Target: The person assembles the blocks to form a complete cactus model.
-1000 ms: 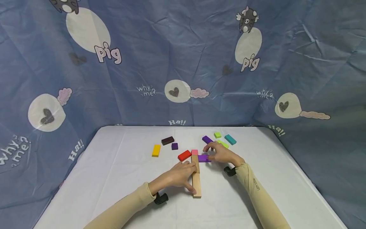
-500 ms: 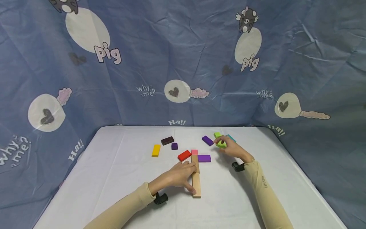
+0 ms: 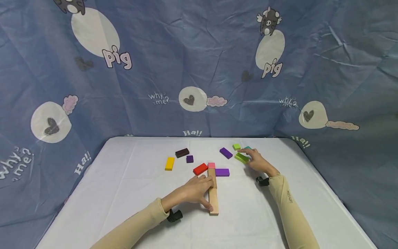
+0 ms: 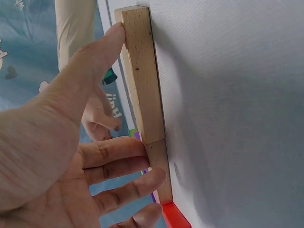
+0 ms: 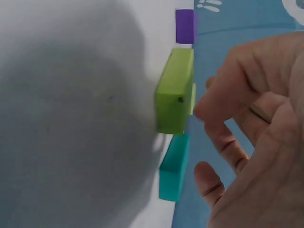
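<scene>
My left hand [image 3: 195, 190] rests along two plain wooden blocks, the near one [image 3: 213, 201] and the far one [image 3: 212, 178], laid end to end. In the left wrist view its thumb touches the near block's end, and its fingertips lie against the far block. A pink block [image 3: 211, 165] caps the far end; a purple block [image 3: 222, 172] sticks out to the right, and a red block [image 3: 200, 169] lies on the left. Over a lime green block [image 5: 174, 90], my right hand [image 3: 257, 162] hovers with loosely bent fingers, gripping nothing.
Behind the right hand lie a teal block [image 5: 174, 168], a small lime block [image 3: 236, 146] and another purple block [image 3: 226, 153]. Farther left are a yellow block [image 3: 169, 164], a dark brown block [image 3: 182, 153] and a small dark purple block [image 3: 190, 159].
My right hand has left the purple block beside the wooden ones and moved back and right to the lime green block. The left hand stays in place.
</scene>
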`<state>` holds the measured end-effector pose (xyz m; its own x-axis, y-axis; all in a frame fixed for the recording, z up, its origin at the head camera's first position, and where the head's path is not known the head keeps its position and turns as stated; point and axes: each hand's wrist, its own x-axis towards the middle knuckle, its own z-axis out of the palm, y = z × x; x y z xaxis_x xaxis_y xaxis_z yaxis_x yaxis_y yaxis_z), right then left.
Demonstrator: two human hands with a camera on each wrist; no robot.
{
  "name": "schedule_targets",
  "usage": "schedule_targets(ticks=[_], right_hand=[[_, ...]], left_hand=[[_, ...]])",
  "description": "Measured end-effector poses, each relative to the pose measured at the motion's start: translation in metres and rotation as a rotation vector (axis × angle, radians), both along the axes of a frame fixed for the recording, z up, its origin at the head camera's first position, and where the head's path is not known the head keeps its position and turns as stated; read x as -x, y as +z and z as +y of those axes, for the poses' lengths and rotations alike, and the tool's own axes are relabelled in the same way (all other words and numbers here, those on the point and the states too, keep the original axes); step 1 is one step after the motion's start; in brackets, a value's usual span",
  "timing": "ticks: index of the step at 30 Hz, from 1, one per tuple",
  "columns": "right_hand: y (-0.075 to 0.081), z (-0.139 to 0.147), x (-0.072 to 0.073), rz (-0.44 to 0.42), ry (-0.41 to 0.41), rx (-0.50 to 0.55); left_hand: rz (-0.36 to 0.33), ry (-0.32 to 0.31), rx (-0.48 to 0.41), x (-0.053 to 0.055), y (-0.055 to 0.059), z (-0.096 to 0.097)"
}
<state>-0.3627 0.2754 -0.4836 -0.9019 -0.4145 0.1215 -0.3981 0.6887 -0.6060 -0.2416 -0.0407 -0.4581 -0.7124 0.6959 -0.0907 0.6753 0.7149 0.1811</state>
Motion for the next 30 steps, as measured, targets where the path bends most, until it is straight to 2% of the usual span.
schedule_targets(ticks=[6,14,20,26,30], right_hand=[[-0.010,0.006,0.003,0.004,0.004,-0.071],[-0.011,0.005,0.005,0.038,0.056,-0.071],[-0.007,-0.002,0.006,0.053,-0.020,-0.139],[-0.001,-0.016,0.004,0.143,-0.103,-0.243],[0.000,-0.020,0.002,0.134,-0.133,-0.252]], left_hand=[[0.003,-0.004,-0.004,-0.001,-0.001,0.000],[-0.003,0.004,0.008,-0.001,0.000,0.002],[-0.010,0.015,0.020,0.000,0.001,0.002],[-0.018,0.022,0.018,-0.001,0.000,0.001],[-0.010,0.014,0.012,-0.001,-0.001,0.001]])
